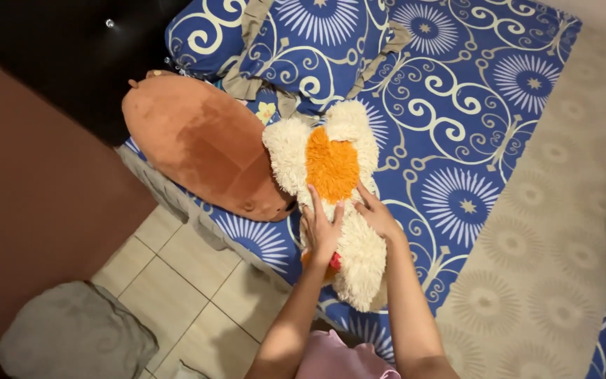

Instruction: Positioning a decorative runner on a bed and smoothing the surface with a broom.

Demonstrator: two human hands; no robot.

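Pink fabric [334, 358] sits closest to the lens at the bottom edge, and both bare forearms rise out from it toward the bed. Left hand [320, 231] lies flat on the shaggy cream plush toy [355, 245], fingers [315, 203] spread and stretched up to the edge of its orange patch [332, 167], palm pressing the fur, nothing pinched. Right hand [379, 216] rests just beside it on the same toy, fingers loosely fanned and touching the fluffy pile right under that orange patch. A small red bit [334, 261] peeks out under the left wrist. That plush toy lies lengthwise near the left edge of the mattress, on the blue sheet with white swirls [471, 140]. Touching its left side is a long brown plush cushion [201, 144], and above it a matching blue pillow [303, 42]. Off the bed, pale floor tiles [191, 281] and a grey cushion [75, 333] on the floor.
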